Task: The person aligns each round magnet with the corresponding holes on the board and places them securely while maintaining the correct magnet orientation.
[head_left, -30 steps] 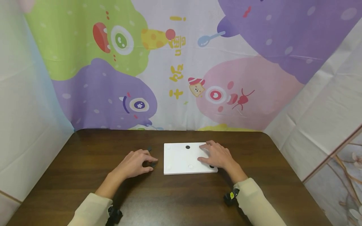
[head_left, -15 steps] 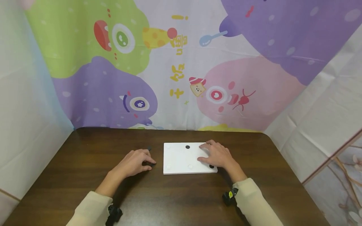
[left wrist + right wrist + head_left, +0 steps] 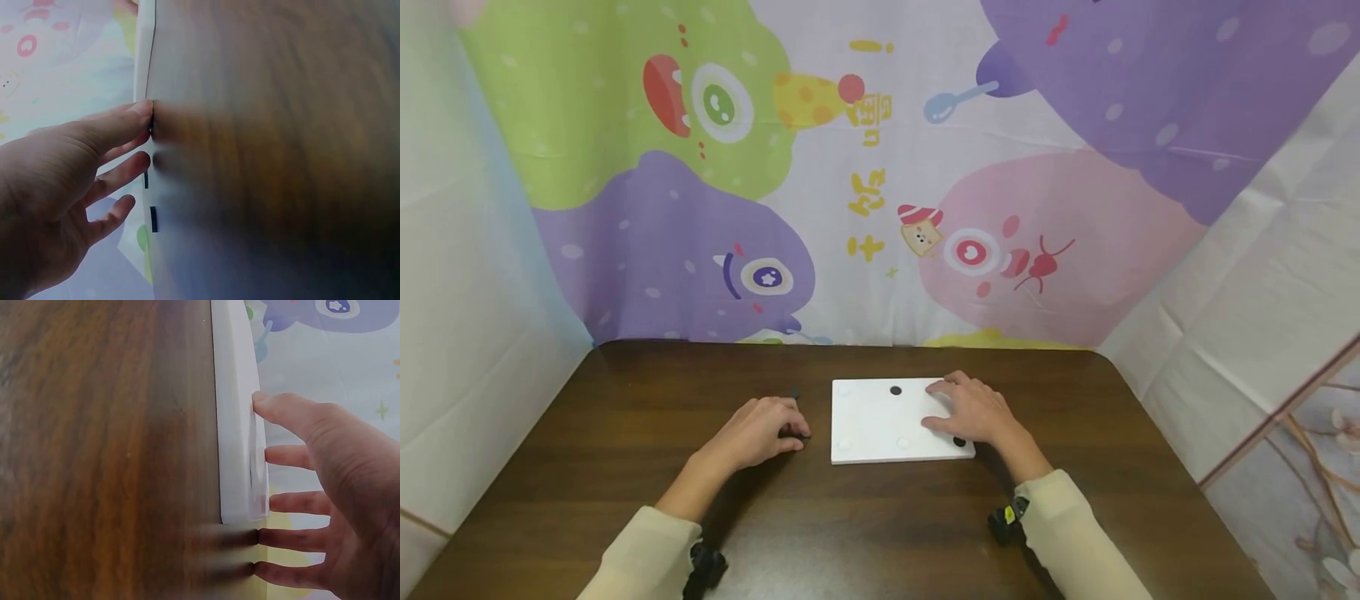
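Observation:
A white rectangular board (image 3: 868, 421) lies flat on the table, with a black disc (image 3: 896, 390) near its far edge and another by its near right corner. Faint round recesses show elsewhere on it. My right hand (image 3: 973, 410) rests over the board's right part; the right wrist view shows its fingers (image 3: 300, 454) spread, with thumb tip and fingertips along the top and end. Left of the board, my left hand (image 3: 765, 431) pinches a small thin black disc (image 3: 151, 124) between thumb and fingers, low at the tabletop. The other left fingers stay loosely extended.
Beyond the left hand lies a small dark piece (image 3: 795, 392); the left wrist view has thin black pieces (image 3: 154, 219) past the fingers. A dark wooden table (image 3: 850, 533) carries everything, and a cartoon-printed curtain (image 3: 880, 308) hangs behind its far edge.
My left thumb and fingers have closed in on the black disc, and the hand has drawn slightly left. The right hand stays in place on the board.

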{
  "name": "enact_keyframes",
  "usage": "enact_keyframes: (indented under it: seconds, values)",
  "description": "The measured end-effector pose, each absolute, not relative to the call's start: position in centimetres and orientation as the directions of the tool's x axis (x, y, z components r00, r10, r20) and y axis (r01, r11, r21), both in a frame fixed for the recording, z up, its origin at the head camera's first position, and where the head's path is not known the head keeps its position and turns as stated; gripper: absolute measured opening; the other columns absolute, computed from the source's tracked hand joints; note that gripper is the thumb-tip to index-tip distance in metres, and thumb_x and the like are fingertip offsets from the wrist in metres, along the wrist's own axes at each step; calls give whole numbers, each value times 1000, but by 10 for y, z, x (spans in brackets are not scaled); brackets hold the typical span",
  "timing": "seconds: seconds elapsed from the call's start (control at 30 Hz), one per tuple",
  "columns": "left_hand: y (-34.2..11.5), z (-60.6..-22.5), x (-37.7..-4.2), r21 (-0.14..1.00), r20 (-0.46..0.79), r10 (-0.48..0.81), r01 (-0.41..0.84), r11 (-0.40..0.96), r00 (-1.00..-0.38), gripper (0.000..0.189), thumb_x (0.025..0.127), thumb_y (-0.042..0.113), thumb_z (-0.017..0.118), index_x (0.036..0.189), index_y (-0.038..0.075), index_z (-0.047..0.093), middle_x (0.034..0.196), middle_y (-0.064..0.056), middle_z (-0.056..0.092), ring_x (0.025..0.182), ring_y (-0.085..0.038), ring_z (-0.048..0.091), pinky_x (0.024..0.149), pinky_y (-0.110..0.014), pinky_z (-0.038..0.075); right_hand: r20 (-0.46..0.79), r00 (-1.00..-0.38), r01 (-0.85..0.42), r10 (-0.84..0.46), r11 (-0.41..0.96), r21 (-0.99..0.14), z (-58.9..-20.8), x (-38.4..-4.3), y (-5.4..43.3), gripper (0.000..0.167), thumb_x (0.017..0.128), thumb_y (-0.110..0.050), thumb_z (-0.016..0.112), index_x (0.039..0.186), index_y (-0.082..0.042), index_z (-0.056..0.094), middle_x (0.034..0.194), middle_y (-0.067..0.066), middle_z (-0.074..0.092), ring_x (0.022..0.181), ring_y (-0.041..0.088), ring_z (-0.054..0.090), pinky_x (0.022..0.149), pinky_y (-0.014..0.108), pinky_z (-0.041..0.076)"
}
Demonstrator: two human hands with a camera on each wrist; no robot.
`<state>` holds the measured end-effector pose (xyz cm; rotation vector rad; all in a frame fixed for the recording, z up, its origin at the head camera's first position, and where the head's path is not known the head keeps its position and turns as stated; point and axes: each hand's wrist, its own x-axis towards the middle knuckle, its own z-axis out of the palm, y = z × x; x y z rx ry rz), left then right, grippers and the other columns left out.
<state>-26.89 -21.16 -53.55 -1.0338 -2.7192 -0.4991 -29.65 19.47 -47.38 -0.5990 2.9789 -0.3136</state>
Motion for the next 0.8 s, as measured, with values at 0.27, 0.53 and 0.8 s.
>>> enact_keyframes:
  seconds: [0.27,0.53,0.8]
  values:
    - [-210,-538,-272,320,183,545,574,754,-818,13,93,29,95,102,32,87,99,16,79,85,3,69,77,-24,58,-59,-919,-370,-390,904,-214,-472,-297,194,65,98,-59,79,152,-23,71,160,22,62,137,47,68,104,71,60]
    - [-217,-558,-287,351,156,542,559,751,-826,15,93,30,95,103,38,87,100,20,80,85,6,69,76,-24,59,-61,-921,-366,-386,906,-211,-471,-298,192,66,99,-60,79,153,-23,71,159,22,63,136,46,68,106,70,60]
    - [-217,-554,-283,351,160,546,565,747,-822,14,94,30,94,103,38,86,101,19,79,84,8,66,73,-23,57,-66,-920,-365,-385,908,-207,-471,-298,192,66,99,-60,78,153,-23,71,158,22,63,136,46,69,105,71,60]
